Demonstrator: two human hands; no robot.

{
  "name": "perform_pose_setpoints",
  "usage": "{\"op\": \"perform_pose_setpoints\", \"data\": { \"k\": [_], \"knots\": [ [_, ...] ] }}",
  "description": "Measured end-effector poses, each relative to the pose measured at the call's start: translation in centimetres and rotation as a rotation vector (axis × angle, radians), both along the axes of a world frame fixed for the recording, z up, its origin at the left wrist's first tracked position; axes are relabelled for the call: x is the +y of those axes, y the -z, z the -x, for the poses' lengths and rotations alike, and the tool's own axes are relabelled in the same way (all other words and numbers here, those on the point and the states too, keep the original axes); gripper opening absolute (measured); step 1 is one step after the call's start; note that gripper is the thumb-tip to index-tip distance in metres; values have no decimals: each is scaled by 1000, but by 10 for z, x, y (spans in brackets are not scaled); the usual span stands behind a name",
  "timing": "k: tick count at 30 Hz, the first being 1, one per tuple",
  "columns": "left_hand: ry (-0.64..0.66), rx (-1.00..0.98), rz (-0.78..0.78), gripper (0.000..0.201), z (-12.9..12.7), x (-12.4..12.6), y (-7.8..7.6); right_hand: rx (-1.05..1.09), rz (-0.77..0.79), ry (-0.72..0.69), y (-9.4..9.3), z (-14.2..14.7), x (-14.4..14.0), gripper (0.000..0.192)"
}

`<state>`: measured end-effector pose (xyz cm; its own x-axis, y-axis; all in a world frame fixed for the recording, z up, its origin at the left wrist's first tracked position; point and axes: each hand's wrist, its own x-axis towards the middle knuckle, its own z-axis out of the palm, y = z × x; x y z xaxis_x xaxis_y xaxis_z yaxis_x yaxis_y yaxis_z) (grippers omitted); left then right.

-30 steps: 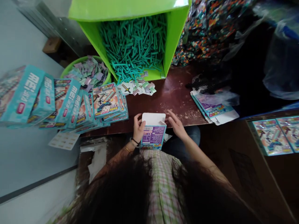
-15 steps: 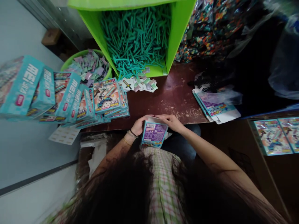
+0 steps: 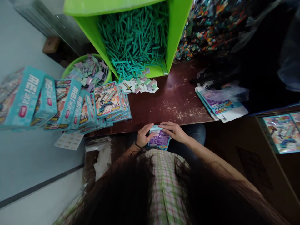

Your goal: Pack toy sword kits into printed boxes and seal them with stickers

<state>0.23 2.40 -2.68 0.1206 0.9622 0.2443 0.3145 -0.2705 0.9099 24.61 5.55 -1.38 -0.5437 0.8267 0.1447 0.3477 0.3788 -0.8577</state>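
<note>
A small teal and purple toy box (image 3: 160,139) was held just off the near edge of the brown table (image 3: 173,100), above the lap. The left hand (image 3: 144,135) was wrapped around the box's left side, fingers closed on it. The right hand (image 3: 174,130) was laid over the box's top, fingers curled down onto the top edge and pressed against it. On the table, left of the box, a row of finished teal boxes (image 3: 70,104) was leaned together. At the table's far side a green bin (image 3: 133,34) tipped on its side was filled with teal plastic pieces, with small printed cards (image 3: 138,86) spilled at its mouth. Flat unfolded cartons (image 3: 219,107) were stacked at the table's right end.
</note>
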Motion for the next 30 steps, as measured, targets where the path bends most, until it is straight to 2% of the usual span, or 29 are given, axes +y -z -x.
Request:
{"op": "perform_pose_setpoints", "data": {
  "k": [5,10,12,14,16,18,20,21,22,24,25,27,28,30],
  "knots": [
    [19,37,23,32,7,-2,3,13,3,86,9,11,-10,34],
    [32,-22,55,35,6,7,-11,46,55,93,7,17,-7,36],
    [-93,-58,-7,35,7,18,-22,106,98,192,1,15,-5,53],
    [-296,-140,-112,34,9,37,-35,172,146,276,-11,13,-3,72],
    [-437,-229,-180,33,10,59,-49,171,117,298,-25,13,-1,70],
    [-491,-288,-211,37,10,79,-61,60,-33,347,-37,19,3,60],
    [-536,-296,-290,44,9,91,-67,-105,-202,394,-41,28,12,56],
    [-548,-271,-353,46,7,93,-66,-170,-252,373,-39,32,19,54],
    [-528,-216,-412,45,4,94,-63,-211,-271,330,-35,33,29,51],
    [-358,-19,-464,41,-7,91,-50,-235,-257,287,-25,24,55,40],
    [-223,108,-446,40,-14,89,-42,-241,-242,334,-20,13,72,34],
    [45,385,-353,45,-30,86,-25,-286,-201,537,-14,-19,109,28],
    [146,516,-302,52,-39,85,-18,-320,-177,639,-13,-37,126,28],
    [261,742,-220,69,-51,85,-11,-372,-132,721,-12,-67,157,29]
  ]
}}
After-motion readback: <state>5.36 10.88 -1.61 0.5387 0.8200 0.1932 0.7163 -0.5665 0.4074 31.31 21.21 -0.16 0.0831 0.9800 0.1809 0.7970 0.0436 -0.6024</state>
